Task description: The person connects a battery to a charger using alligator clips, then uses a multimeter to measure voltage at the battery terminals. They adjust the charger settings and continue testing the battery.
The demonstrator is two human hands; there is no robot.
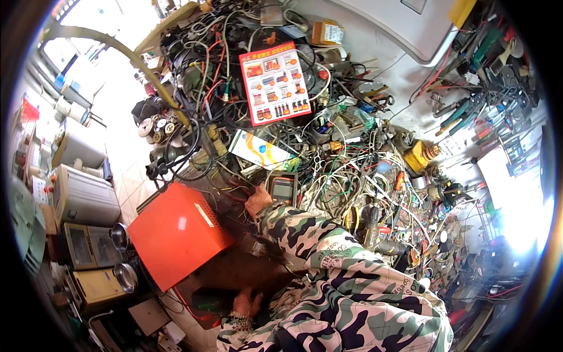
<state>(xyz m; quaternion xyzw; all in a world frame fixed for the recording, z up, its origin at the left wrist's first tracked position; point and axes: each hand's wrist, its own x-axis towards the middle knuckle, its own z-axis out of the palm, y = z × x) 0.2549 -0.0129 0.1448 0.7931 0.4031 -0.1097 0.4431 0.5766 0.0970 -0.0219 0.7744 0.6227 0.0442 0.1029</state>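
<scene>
My right hand [258, 200], in a camouflage sleeve [328, 240], reaches across the cluttered bench. Its fingers are bent beside the left edge of a multimeter [284, 188] with a grey screen and orange-brown edging. Whether they grip the meter or a thin lead there, I cannot make out. Lower down, in shadow, is my left hand [247, 303], next to the open side of an orange-red metal housing [179, 234]. Its fingers are too dark to read. Green clips [209, 307] and a red lead lie just left of that hand.
Tangled cables [346, 176] and tools cover the bench. A red-and-white printed sheet [274, 83] and a white-yellow box [260, 150] lie beyond the meter. Right of them sits a yellow part [419, 157]. Grey appliance casings [86, 195] stand at left. Pliers [463, 111] crowd the far right.
</scene>
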